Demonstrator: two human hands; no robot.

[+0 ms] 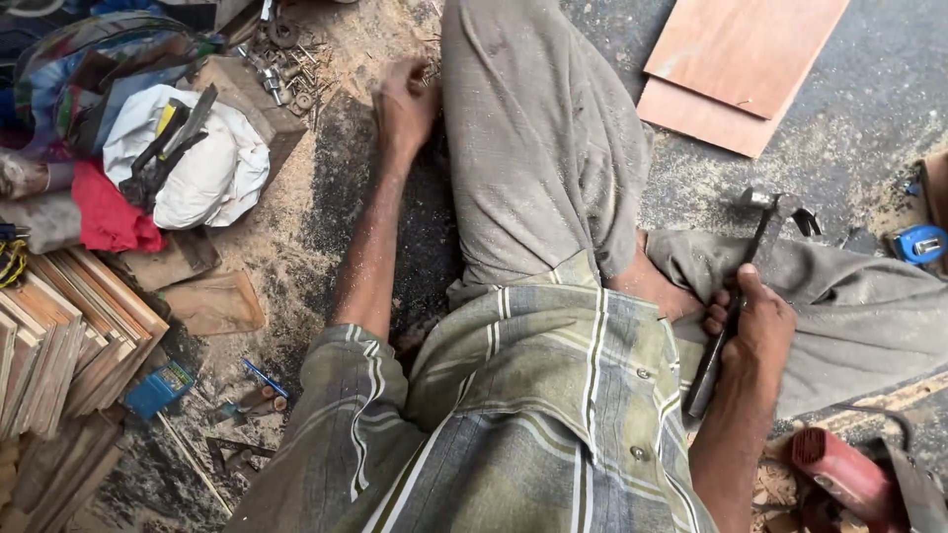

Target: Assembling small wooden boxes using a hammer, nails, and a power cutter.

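Note:
My right hand is closed around the dark handle of a claw hammer, whose metal head points away from me above my grey trouser leg. My left hand reaches far forward to the dusty floor beside my left knee, fingers curled down among small nails and scraps; what it holds, if anything, is hidden. My grey trousers and checked shirt fill the middle of the view.
Plywood sheets lie at the far right. A white cloth bundle with tools and loose metal hardware sit at the far left. Stacked wooden strips are on the left. A blue tape measure and a red power tool are on the right.

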